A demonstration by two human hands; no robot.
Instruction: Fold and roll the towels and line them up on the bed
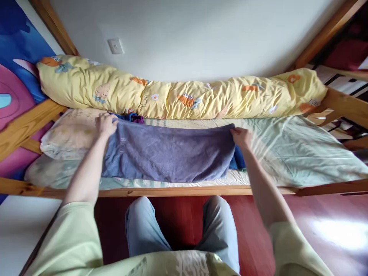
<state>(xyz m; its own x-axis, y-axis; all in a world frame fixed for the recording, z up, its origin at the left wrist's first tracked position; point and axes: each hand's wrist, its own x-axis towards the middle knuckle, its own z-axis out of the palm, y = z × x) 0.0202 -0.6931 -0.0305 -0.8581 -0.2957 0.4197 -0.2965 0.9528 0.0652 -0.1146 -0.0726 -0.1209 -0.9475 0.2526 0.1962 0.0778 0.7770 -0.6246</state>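
A purple-grey towel (172, 153) lies stretched out lengthwise across the bed, its near edge close to the wooden bed rail. My left hand (107, 124) grips its far left corner, fingers closed on the cloth. At the far right corner my right hand (241, 137) pinches the fabric between thumb and fingers. Dark blue cloth (239, 158) peeks out from under the towel's right end. More blue and purple cloth (135, 118) shows behind its far edge on the left.
Along the wall lies a rolled yellow quilt (184, 96). A pale pillow (71, 132) rests at the left end beside the wooden bed frame (28, 119). Light green sheet (301, 149) covers the mattress on the right. The front rail (178, 191) runs before my knees.
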